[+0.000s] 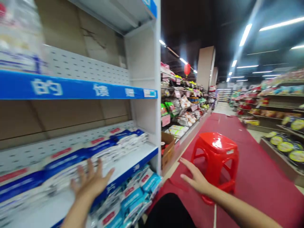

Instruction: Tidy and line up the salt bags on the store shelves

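Red floor covering (258, 190), one long run down the aisle, its surface creased in places.

White metal shelf unit (144, 53), at the left, with perforated back panels and blue edge strips in white lettering.

Stocked rack (187, 110), beyond the unit, carrying bagged goods and pink tags.

Red plastic stool (217, 145), glossy, upright on the floor covering, beside the right hand.

Cardboard box (168, 152), open-topped, just past the shelf unit, at the rack's foot.

Blue-and-white packets (64, 161), with red labels, laid in a row along the middle shelf, near the left hand.

Teal packets (133, 196), red-labelled, heaped on the tier below.

Left hand (91, 180), fingers spread apart, in front of the blue-and-white packets; whether it touches them cannot be told.

Right hand (196, 179), fingers apart, nothing clamped, at the stool's near left side; contact with it cannot be told.
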`<state>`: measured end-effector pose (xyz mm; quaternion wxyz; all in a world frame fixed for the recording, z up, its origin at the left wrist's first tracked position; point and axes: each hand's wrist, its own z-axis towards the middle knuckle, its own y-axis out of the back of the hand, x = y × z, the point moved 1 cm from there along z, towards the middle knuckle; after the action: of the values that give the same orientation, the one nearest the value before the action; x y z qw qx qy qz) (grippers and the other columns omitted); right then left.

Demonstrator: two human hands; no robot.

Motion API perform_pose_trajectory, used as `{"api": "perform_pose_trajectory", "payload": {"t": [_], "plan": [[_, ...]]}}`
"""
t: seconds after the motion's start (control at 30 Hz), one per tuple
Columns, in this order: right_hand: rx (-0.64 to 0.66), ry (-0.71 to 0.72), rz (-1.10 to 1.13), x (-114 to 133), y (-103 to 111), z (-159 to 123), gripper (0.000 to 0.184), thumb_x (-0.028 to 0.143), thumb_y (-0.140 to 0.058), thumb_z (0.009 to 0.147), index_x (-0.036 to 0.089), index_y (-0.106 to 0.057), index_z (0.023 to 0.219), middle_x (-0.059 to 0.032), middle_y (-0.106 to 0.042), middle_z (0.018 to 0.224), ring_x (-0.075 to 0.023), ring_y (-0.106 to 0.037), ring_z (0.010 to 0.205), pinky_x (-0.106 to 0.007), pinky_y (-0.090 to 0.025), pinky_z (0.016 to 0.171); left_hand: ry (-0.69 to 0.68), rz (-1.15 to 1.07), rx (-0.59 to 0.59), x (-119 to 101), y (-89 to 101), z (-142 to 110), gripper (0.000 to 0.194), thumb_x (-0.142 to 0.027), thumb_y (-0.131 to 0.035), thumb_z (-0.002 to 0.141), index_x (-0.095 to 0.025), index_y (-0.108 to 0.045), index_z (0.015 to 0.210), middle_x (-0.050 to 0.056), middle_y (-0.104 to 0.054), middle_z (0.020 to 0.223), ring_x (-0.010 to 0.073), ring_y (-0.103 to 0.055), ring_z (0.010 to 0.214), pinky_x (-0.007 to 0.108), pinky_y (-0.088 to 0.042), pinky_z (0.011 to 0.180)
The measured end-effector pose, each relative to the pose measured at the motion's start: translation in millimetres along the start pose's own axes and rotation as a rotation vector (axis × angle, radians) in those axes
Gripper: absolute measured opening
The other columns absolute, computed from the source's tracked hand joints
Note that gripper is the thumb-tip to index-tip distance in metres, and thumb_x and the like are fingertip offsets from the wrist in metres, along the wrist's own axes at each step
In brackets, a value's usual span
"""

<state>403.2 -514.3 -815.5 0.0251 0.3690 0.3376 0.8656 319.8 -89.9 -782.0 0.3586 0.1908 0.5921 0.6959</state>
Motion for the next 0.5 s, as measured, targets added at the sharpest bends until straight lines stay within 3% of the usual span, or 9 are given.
{"api": "perform_pose_trajectory", "payload": {"t": [0.13, 0.23, 0.3, 0.37, 0.43, 0.5], "plan": [[0.167, 0.268, -0.023, 37, -45, 159, 0.067, 0.04, -0.061, 0.095, 0.02, -0.035, 0.154, -0.0122, -0.041, 0.152, -0.0255, -0.041, 0.14, -0.046, -0.032, 0.119, 0.011, -0.076, 0.018, 3, -0.1, 5, 0.077, -0.059, -0.034, 0.096, -0.022, -0.013, 0.16, 0.007, 0.013, 0.165, 0.034, 0.01, 0.152, 0.059, -0.008, 0.121], [0.222, 0.238, -0.365, 49, -92, 246, 0.06, 0.01, -0.054, 0.092, 0.004, -0.039, 0.149, -0.0201, -0.038, 0.152, -0.0264, -0.034, 0.143, -0.04, -0.028, 0.121, 0.002, -0.113, 0.021, 0, 0.3, 6, 0.075, -0.057, -0.034, 0.097, -0.023, -0.011, 0.16, 0.006, 0.013, 0.165, 0.0332, 0.013, 0.152, 0.061, -0.005, 0.121], [0.257, 0.2, -0.519, 52, -117, 288, 0.055, 0.002, -0.041, 0.093, 0.001, -0.04, 0.148, -0.02, -0.033, 0.155, -0.0255, -0.023, 0.148, -0.038, -0.022, 0.122, 0.002, -0.118, 0.022, 0, 0.9, 5, 0.075, -0.056, -0.034, 0.097, -0.023, -0.009, 0.16, 0.005, 0.013, 0.165, 0.0325, 0.015, 0.152, 0.061, -0.004, 0.121], [0.285, 0.152, -0.546, 53, -133, 322, 0.056, 0.0, -0.039, 0.093, 0.005, -0.042, 0.149, -0.0176, -0.037, 0.154, -0.0252, -0.024, 0.147, -0.036, -0.022, 0.121, 0.006, -0.116, 0.02, 2, 1.1, 5, 0.076, -0.056, -0.035, 0.097, -0.024, -0.009, 0.16, 0.003, 0.013, 0.165, 0.032, 0.017, 0.151, 0.061, -0.004, 0.121], [0.288, 0.053, -0.511, 52, -143, 350, 0.057, 0.003, -0.043, 0.092, 0.01, -0.043, 0.148, -0.0164, -0.048, 0.146, -0.0257, -0.04, 0.139, -0.034, -0.033, 0.115, 0.014, -0.116, 0.019, 3, 0.6, 4, 0.077, -0.057, -0.036, 0.096, -0.024, -0.008, 0.16, 0.002, 0.013, 0.165, 0.0317, 0.018, 0.151, 0.061, -0.003, 0.122], [0.286, -0.084, -0.473, 51, -151, 375, 0.045, 0.014, -0.04, 0.098, 0.01, -0.051, 0.142, -0.0166, -0.06, 0.133, -0.0265, -0.056, 0.124, -0.032, -0.044, 0.102, 0.014, -0.123, 0.011, 4, -1.1, 5, 0.08, -0.058, -0.038, 0.094, -0.024, -0.008, 0.16, 0.001, 0.013, 0.164, 0.0318, 0.018, 0.151, 0.06, -0.001, 0.122]]}}
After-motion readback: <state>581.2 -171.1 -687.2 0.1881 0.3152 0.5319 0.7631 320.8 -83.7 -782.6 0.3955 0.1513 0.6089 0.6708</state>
